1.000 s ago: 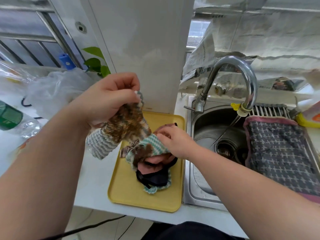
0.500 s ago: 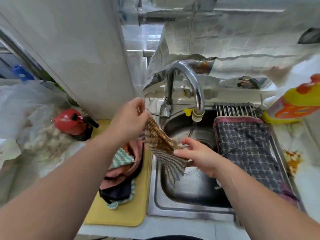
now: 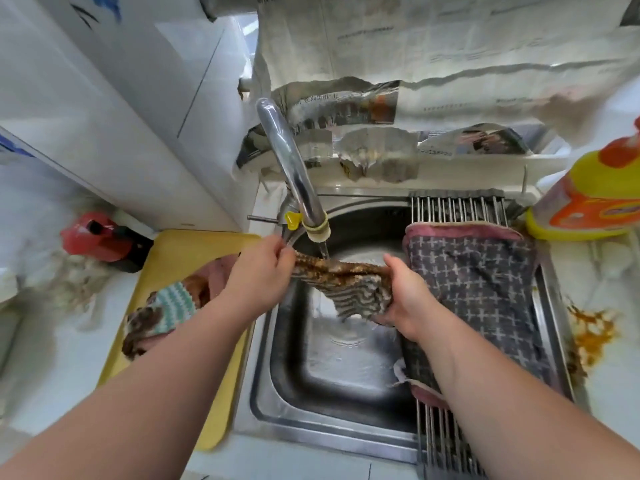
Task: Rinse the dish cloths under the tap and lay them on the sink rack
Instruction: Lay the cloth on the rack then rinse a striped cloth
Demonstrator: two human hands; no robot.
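A domestic kitchen, seen at the wash-up: a stainless-steel sink [image 3: 258,393] with a chrome tap [image 3: 287,161] running at 12 o'clock and a steel-rod sink rack [image 3: 457,209] across its 3 o'clock side. A yellow detergent bottle [image 3: 595,195] stands at 2 o'clock, newspaper sheets [image 3: 450,46] cover the wall behind, orange stains [image 3: 592,327] mark the pale tabletop [image 3: 588,265], and soiled dish cloths [image 3: 166,306] lie on a yellow tray [image 3: 187,247] at 9 o'clock.

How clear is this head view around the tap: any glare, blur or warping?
Head view: wide-angle warping bows the edges; glare streaks the tap and wet sink floor; the striped cloth between left hand and right hand is sharp; far-left counter soft.
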